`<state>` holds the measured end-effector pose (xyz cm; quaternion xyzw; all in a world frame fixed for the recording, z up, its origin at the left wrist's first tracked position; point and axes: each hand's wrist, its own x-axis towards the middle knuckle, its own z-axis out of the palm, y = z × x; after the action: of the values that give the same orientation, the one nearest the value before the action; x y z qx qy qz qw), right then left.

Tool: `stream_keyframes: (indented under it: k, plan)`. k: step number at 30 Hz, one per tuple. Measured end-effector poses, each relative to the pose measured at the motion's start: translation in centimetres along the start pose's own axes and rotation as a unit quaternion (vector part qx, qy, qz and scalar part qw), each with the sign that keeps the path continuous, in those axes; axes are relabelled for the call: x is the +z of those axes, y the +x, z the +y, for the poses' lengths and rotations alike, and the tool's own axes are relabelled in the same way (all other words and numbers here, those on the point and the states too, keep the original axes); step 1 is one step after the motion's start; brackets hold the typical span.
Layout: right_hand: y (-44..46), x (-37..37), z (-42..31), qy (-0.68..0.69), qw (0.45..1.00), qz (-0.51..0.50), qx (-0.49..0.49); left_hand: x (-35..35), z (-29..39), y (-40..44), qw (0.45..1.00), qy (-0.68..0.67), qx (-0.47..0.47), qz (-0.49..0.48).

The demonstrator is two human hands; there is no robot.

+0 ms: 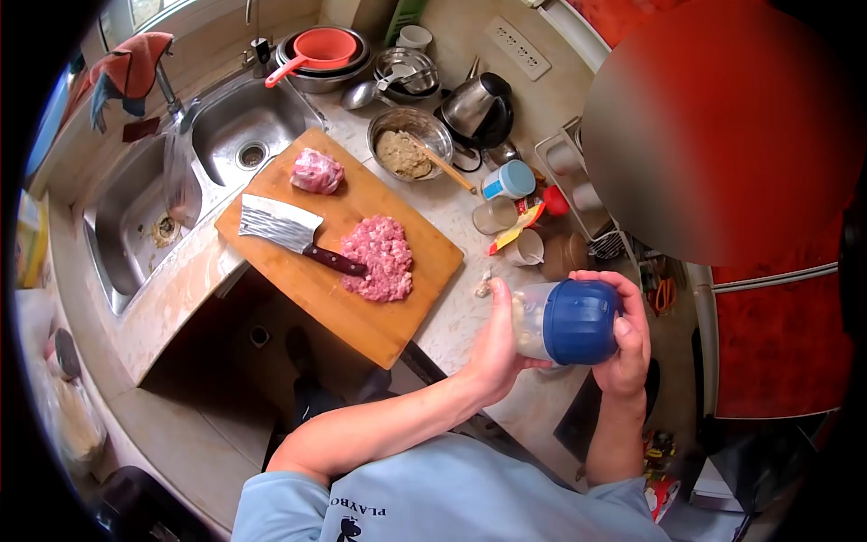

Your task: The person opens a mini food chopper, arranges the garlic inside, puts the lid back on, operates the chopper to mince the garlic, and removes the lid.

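My left hand [495, 350] supports the clear end of a small food chopper [582, 323], tilted on its side, its thumb stretched along the cup. Around the chopper's blue top curl the fingers of my right hand [629, 341]. Pale pieces, perhaps garlic, show through the clear cup. To the left lies a wooden cutting board [424, 257] with chopped meat [379, 257] and a whole piece of raw meat [317, 171]. A cleaver [278, 223] rests there too, its dark handle [334, 259] touching the chopped meat.
A double sink [242, 135] is at the upper left. Behind the board stand a metal bowl [433, 126] of pale mixture with chopsticks [447, 169], a kettle [474, 104] and a red strainer [325, 48]. Several jars and a blue-lidded tub [509, 180] line the wall. The board overhangs the counter edge.
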<state>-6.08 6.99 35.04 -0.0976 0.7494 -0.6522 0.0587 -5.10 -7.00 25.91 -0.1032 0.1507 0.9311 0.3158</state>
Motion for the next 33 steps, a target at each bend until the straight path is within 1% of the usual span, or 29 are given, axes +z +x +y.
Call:
stream_keyframes:
  k: [3, 7, 9, 12, 14, 16, 18, 19, 21, 31, 33]
  plan:
    - [-0.1, -0.2, 0.0, 0.01, 1.0, -0.006, -0.022, 0.7, 0.2, -0.2, 1.0, -0.007, 0.008, 0.011]
    - [-0.3, -0.3, -0.7, -0.005, 1.0, 0.015, -0.015, 1.3, 0.2, -0.2, 1.0, -0.009, 0.008, -0.008]
    - [-0.4, -0.7, -0.8, -0.026, 0.998, -0.018, -0.045, 1.7, 0.3, -0.4, 1.0, -0.012, 0.016, -0.013]
    - [-0.5, -0.6, -0.7, -0.003, 0.999, -0.006, -0.034, 1.7, 0.5, -0.6, 1.0, -0.017, 0.012, -0.009]
    - [-0.6, -0.5, -0.5, 0.005, 0.999, -0.005, -0.037, 1.1, 0.3, -0.5, 0.999, 0.013, 0.001, -0.042]
    - [-0.5, -0.6, -0.4, 0.013, 0.999, -0.005, -0.038, 1.2, 0.3, -0.5, 0.999, 0.004, 0.004, -0.038]
    - [-0.5, -0.9, -0.3, 0.015, 0.998, -0.032, -0.048, 1.2, 0.3, -0.6, 0.999, -0.003, 0.005, -0.034]
    - [-0.5, -0.9, -0.4, 0.014, 0.998, -0.03, -0.046, 1.3, 0.2, -0.6, 0.999, -0.012, 0.006, -0.031]
    - [-0.4, -1.0, -0.5, 0.059, 0.997, -0.034, -0.035, 1.4, 0.2, -0.7, 0.999, -0.021, 0.008, -0.03]
    - [-0.8, -1.1, -0.9, 0.045, 0.997, -0.038, -0.043, 2.2, 0.5, -1.5, 0.998, -0.033, 0.034, -0.028]
    - [-0.7, -1.0, -1.1, 0.054, 0.996, -0.045, -0.057, 2.1, 0.2, -1.5, 0.998, -0.034, 0.038, -0.024]
